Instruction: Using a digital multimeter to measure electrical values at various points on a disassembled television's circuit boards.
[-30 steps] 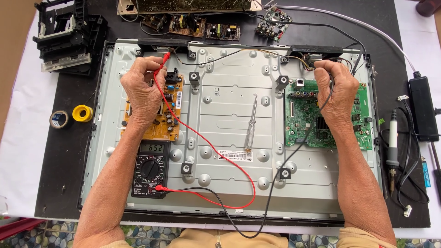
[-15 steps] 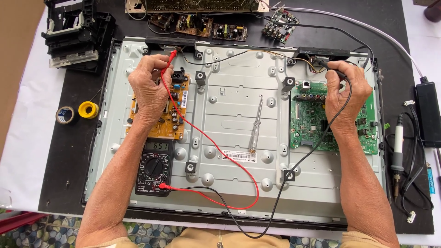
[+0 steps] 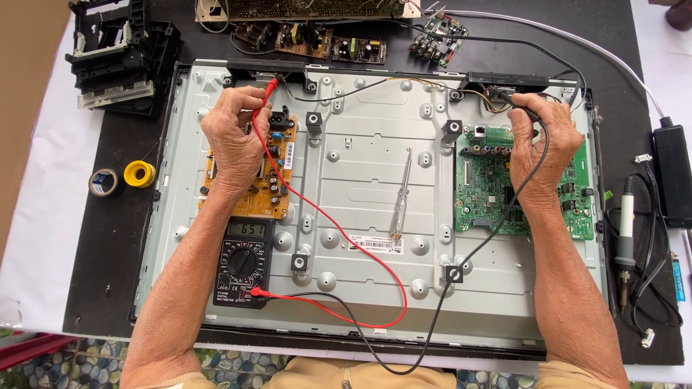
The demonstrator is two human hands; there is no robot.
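Observation:
My left hand (image 3: pixel 235 137) grips a red multimeter probe (image 3: pixel 269 88), its tip at the top edge of the orange power board (image 3: pixel 277 189). My right hand (image 3: pixel 542 140) holds a black probe (image 3: pixel 513 98) against the connector at the upper right corner of the metal panel back (image 3: pixel 360 194), just above the green main board (image 3: pixel 483 194). A black multimeter (image 3: pixel 244 261) with a lit display lies below the orange board. Red and black leads run from it across the panel to the two probes.
A screwdriver (image 3: pixel 401 194) lies mid-panel. A yellow tape roll (image 3: pixel 139 173) and a dark roll (image 3: pixel 104 181) sit left of the panel. A soldering iron (image 3: pixel 624 238) and a black power adapter (image 3: pixel 672 173) lie right. Loose circuit boards (image 3: pixel 328 42) and a black plastic part (image 3: pixel 122 54) occupy the top.
The view has shifted slightly. My right hand has moved up from the green board to the connector at the upper right corner. My left hand stays at the orange board's top.

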